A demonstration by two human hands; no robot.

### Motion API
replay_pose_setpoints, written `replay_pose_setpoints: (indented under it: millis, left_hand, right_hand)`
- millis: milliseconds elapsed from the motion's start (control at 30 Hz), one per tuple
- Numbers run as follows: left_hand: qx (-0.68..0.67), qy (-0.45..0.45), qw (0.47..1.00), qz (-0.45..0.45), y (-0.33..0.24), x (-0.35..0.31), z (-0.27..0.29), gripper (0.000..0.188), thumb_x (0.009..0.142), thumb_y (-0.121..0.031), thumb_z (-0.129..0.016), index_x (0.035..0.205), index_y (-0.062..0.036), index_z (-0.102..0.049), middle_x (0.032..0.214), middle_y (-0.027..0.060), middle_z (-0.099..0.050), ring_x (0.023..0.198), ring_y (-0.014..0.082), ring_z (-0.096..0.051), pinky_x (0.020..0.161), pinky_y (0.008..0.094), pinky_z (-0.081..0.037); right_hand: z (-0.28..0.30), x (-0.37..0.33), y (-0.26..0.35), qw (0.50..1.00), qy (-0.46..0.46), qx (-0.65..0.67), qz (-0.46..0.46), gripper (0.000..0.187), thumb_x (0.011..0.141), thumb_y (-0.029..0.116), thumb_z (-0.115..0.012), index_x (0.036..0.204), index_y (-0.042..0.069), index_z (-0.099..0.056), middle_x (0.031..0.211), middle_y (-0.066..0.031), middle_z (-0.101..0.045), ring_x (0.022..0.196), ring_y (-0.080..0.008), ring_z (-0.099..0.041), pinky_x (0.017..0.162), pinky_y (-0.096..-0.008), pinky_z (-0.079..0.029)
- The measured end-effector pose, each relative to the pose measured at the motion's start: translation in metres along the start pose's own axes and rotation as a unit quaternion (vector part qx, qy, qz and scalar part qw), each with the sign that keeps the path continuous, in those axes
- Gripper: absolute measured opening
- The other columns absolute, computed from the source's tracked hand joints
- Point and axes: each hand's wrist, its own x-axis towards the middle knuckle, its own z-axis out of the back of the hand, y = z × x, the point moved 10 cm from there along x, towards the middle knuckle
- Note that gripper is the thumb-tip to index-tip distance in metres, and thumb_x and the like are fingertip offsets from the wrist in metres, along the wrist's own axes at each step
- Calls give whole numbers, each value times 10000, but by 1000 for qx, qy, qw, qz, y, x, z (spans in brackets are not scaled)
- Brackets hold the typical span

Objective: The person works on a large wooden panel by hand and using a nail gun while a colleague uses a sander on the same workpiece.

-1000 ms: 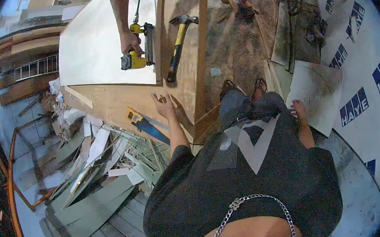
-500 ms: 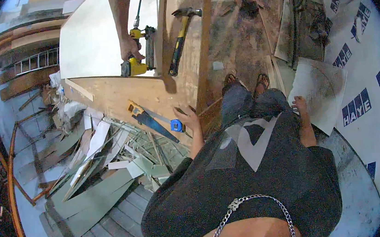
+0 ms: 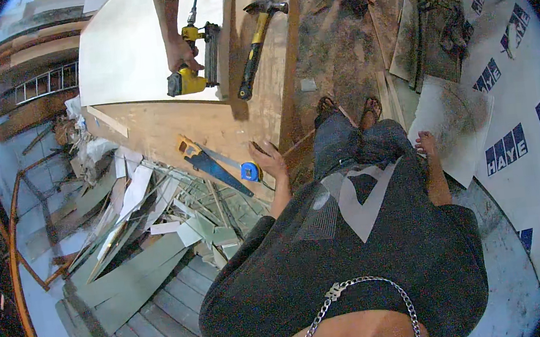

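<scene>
My left hand (image 3: 270, 160) rests on the near edge of the plywood work surface (image 3: 166, 120), fingers apart and holding nothing. Close beside it lies a blue tape measure (image 3: 250, 171). Left of that is a hand saw (image 3: 214, 170) with a yellow handle and dark blue blade. My right hand (image 3: 425, 143) hangs beside my right thigh with its fingers curled in, and nothing shows in it. Across the surface, another person's hand (image 3: 182, 56) grips a yellow and black nail gun (image 3: 191, 80) over a white panel (image 3: 123, 59). A claw hammer (image 3: 254, 51) lies right of it.
Scrap strips and offcuts (image 3: 155, 207) are heaped on the floor at left. A small ladder (image 3: 47, 84) and stacked boards are farther back. Upright wooden edges (image 3: 288, 61) border the work surface. A pale sheet (image 3: 453, 123) and printed white sheeting (image 3: 511, 143) stand at right.
The view has shifted slightly, so the tools and panel sit a little higher in the picture. My left hand's fingers have turned to point more away from me. The nail gun stays in the other person's hand.
</scene>
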Motion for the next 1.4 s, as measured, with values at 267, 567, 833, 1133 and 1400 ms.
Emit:
replay_pose_setpoints:
  millis: [267,567,833,1133,1400]
  left_hand:
    - [-4,7,1000,5,-3,-1,-3,551,899,-322,-497,1254,86,-393,1280,287,-413,1198,419,-382,1026,443,-288]
    - [4,-3,1000,7,-4,2,3,525,904,-317,-488,1225,92,-413,1253,283,-437,1177,421,-405,1009,444,-308]
    - [-120,-26,986,108,-12,12,9,509,910,-314,-497,1216,85,-421,1204,259,-491,1107,366,-494,938,394,-394]
    - [-355,29,894,272,102,169,-53,417,896,-381,-538,1003,22,-549,863,134,-602,693,187,-602,584,295,-481]
    - [-337,151,835,408,102,206,-97,436,713,-454,-742,716,-59,-557,630,31,-561,478,96,-485,400,252,-357]
  right_hand:
    - [4,7,-3,1000,12,-13,-11,344,876,359,-530,1141,145,-476,872,-75,-616,634,-221,-615,501,-403,-497]
    - [-3,-11,23,999,-16,-31,14,375,862,374,-561,1121,111,-493,873,-103,-633,617,-203,-630,444,-342,-491]
    - [5,10,-7,999,-9,-27,18,395,872,386,-544,1136,99,-482,888,-107,-620,614,-191,-611,449,-340,-480]
    - [-14,-4,30,998,18,-51,44,401,863,393,-529,1128,96,-477,911,-122,-619,637,-223,-625,468,-352,-478]
    - [-14,-13,23,1000,9,-1,26,383,867,376,-529,1113,83,-508,869,-119,-620,625,-232,-614,462,-343,-468]
